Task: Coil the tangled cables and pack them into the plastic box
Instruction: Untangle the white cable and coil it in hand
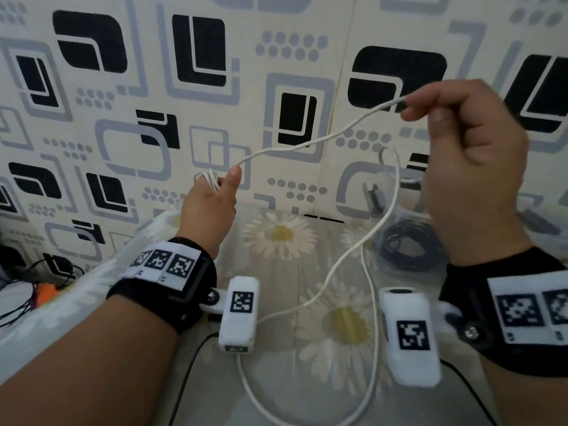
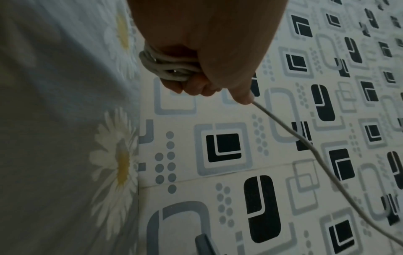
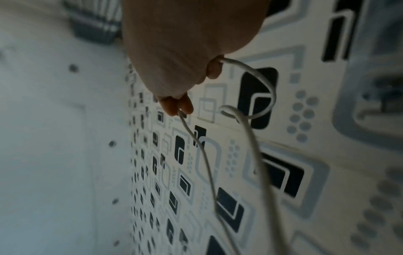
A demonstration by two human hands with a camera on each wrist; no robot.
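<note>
bed [image 1: 276,272] lying under daisy sheet | plastic box [image 1: 408,241] sitting on it, holding a dark cable coil | right hand [image 1: 470,155] pinching white cable [image 1: 307,144] | left hand [image 1: 209,207] gripping its wound loops

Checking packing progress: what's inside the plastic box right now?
Through the clear plastic box, a coiled dark cable lies inside. The right hand and wrist cover the box's right part, so anything else in there is hidden. The white cable is outside, held by both hands.
</note>
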